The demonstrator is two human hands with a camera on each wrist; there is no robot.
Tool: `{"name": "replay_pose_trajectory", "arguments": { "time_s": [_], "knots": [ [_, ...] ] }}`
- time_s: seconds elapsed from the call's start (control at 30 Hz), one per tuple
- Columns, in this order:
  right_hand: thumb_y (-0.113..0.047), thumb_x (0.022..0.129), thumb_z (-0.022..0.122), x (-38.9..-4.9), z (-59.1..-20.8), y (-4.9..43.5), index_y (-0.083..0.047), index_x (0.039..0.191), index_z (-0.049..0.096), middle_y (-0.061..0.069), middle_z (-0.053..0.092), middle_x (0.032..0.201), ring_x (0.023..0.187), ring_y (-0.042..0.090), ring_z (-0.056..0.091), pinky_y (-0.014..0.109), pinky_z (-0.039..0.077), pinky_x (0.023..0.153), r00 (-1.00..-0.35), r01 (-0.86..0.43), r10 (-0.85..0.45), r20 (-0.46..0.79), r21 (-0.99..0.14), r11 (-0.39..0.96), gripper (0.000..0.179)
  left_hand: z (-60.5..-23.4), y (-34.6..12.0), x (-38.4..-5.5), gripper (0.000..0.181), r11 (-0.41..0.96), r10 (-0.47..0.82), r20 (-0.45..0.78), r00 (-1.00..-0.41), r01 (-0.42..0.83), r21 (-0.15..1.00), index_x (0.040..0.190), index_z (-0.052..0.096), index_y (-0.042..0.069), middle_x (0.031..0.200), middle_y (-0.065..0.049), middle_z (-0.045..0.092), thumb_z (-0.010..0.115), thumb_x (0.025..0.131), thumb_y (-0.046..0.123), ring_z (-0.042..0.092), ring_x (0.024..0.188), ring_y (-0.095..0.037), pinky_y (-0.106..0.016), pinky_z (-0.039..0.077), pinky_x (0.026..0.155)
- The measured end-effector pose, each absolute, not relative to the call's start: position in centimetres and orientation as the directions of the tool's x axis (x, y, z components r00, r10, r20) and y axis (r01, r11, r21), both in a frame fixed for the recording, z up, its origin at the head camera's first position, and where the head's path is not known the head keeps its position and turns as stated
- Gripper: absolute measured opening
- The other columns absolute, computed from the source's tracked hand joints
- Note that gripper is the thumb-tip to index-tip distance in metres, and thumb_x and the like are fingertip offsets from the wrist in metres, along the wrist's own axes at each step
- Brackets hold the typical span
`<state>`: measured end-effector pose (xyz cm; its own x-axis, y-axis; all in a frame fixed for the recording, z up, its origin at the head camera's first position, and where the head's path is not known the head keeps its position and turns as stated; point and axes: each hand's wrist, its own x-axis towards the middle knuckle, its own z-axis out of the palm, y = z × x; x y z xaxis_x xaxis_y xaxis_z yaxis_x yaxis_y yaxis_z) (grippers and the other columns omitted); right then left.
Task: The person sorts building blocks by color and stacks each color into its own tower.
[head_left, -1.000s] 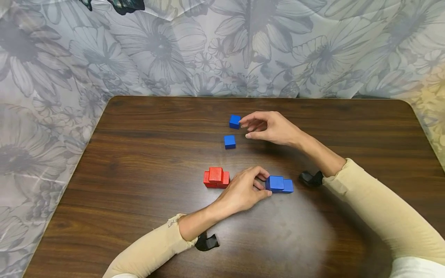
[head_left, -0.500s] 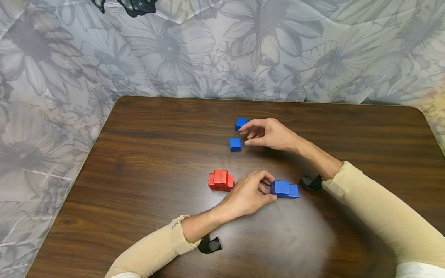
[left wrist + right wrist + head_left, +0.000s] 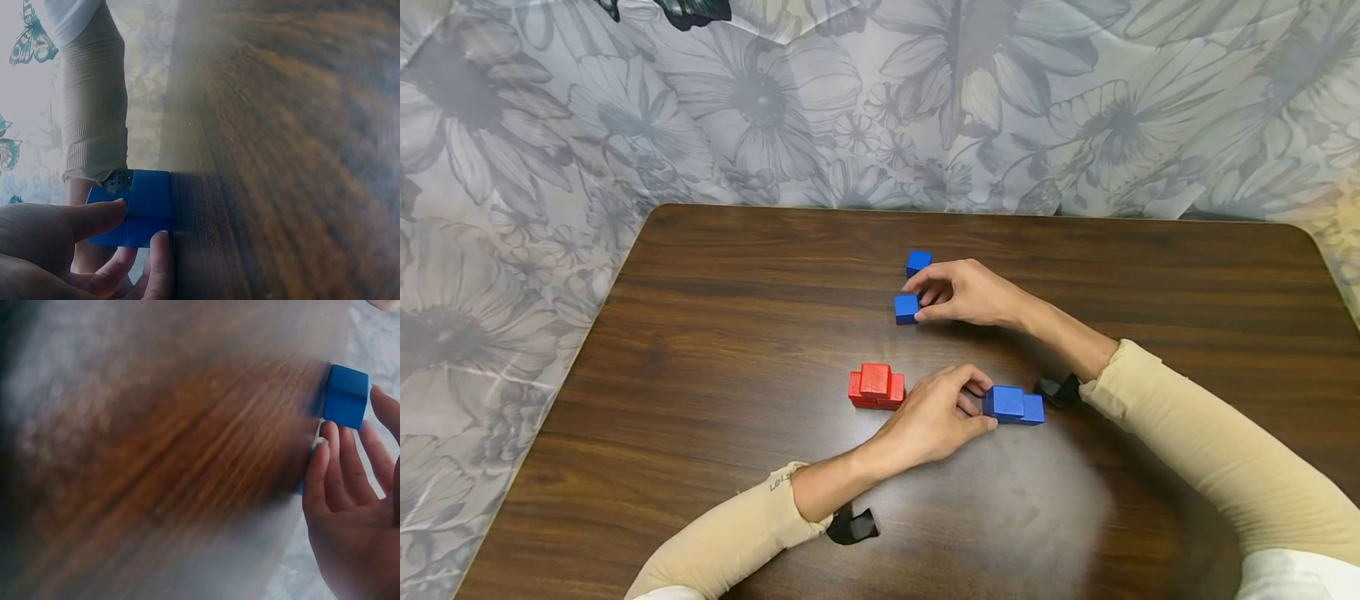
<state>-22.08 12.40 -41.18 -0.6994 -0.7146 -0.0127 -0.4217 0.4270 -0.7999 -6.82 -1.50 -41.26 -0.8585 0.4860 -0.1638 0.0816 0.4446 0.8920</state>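
My left hand (image 3: 931, 417) is at the left end of a small blue block stack (image 3: 1006, 402), thumb in front and fingers behind. In the left wrist view its thumb and fingers lie on either side of the blue blocks (image 3: 150, 203), pinching them. Further back, my right hand (image 3: 973, 293) reaches round the right side of a single blue cube (image 3: 906, 308), index finger behind and thumb at its near corner. In the right wrist view the fingers come up close to that cube (image 3: 345, 397), with a slim gap at the thumb. Another blue cube (image 3: 918, 262) sits just beyond, partly covered.
A small red block stack (image 3: 876, 386), one block on top of a lower row, stands just left of my left hand. The brown wooden table (image 3: 715, 333) ends at a floral cloth (image 3: 775, 108) behind. Black straps (image 3: 853, 527) hang from the wrists.
My right hand has moved left and a little nearer, from beside the far blue cubes to round the nearer one. The left hand stays at the blue stack. The head view has shifted slightly.
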Motion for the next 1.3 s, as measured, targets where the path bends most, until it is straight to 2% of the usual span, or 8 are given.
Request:
{"name": "replay_pose_trajectory", "arguments": {
  "time_s": [0.23, 0.87, 1.0, 1.3],
  "knots": [
    [-0.023, 0.084, 0.082, -22.2, -41.4, 12.1, -0.015, 0.118, 0.071, -0.001, 0.07, 0.096, 0.085, 0.01, 0.065, 0.028, 0.055, 0.076, -0.705, -0.432, -0.708, -0.023, -0.779, 0.455, 0.037, -41.2, -1.5, -6.9, 0.033, 0.447, 0.485, -0.165, -0.859, 0.082, 0.891, 0.114, 0.063, 0.013, 0.112, 0.004, 0.063, 0.079, 0.086, 0.015, 0.062, 0.083, 0.003, -0.015, 0.051, 0.072],
    [-0.021, 0.086, 0.08, -22.1, -41.3, 12.1, -0.014, 0.118, 0.071, -0.001, 0.07, 0.093, 0.084, 0.011, 0.065, 0.029, 0.055, 0.076, -0.69, -0.435, -0.724, -0.029, -0.782, 0.446, 0.035, -41.2, -1.5, -6.8, 0.032, 0.453, 0.482, -0.172, -0.859, 0.077, 0.888, 0.114, 0.063, 0.014, 0.111, 0.006, 0.063, 0.079, 0.086, 0.016, 0.063, 0.084, 0.003, -0.015, 0.051, 0.072],
    [-0.02, 0.086, 0.08, -21.9, -41.0, 12.4, -0.013, 0.119, 0.07, 0.001, 0.07, 0.096, 0.087, 0.013, 0.066, 0.03, 0.056, 0.079, -0.69, -0.421, -0.723, -0.02, -0.802, 0.424, 0.035, -41.2, -1.5, -6.8, 0.032, 0.46, 0.48, -0.175, -0.86, 0.077, 0.884, 0.114, 0.063, 0.015, 0.111, 0.006, 0.063, 0.079, 0.086, 0.017, 0.062, 0.084, 0.003, -0.015, 0.051, 0.072],
    [-0.012, 0.087, 0.078, -21.5, -40.4, 13.3, -0.011, 0.119, 0.07, 0.006, 0.068, 0.117, 0.097, 0.018, 0.069, 0.03, 0.057, 0.084, -0.713, -0.342, -0.701, -0.011, -0.867, 0.362, 0.034, -41.1, -1.4, -6.8, 0.032, 0.458, 0.487, -0.156, -0.86, 0.099, 0.884, 0.114, 0.063, 0.013, 0.111, 0.005, 0.063, 0.079, 0.086, 0.016, 0.062, 0.083, 0.003, -0.014, 0.051, 0.072]
  ]
}}
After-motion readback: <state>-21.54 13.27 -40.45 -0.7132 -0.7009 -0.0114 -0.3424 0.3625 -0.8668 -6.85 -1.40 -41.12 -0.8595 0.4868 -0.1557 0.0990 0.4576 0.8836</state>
